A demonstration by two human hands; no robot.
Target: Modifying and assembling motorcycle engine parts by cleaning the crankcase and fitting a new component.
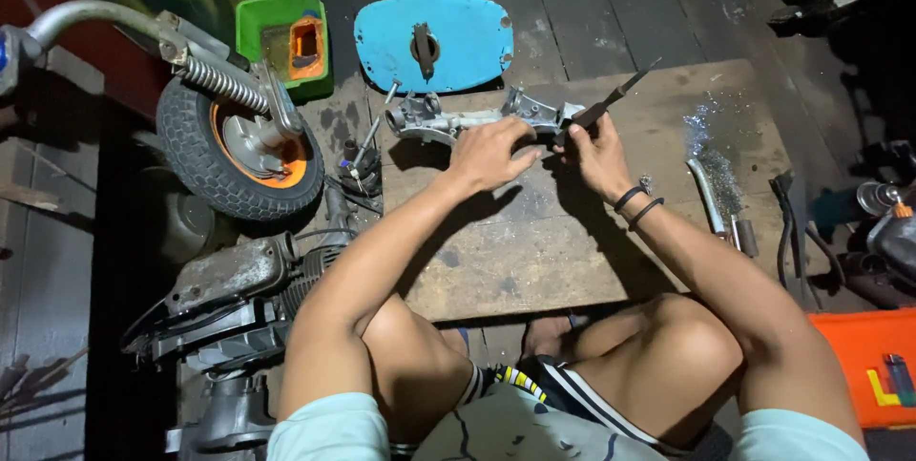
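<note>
Hands (491,153) on metal casting (472,118), file (601,106)

There is one view, from a camera worn on the person's head. It looks steeply down and forward over the bent knees (658,346) onto a wooden board (534,241) lying on the plank floor (611,3). It sits close: both forearms fill the middle of the frame. A small wheel (205,151) lies at the left edge and an orange box (859,346) at the right.
</note>
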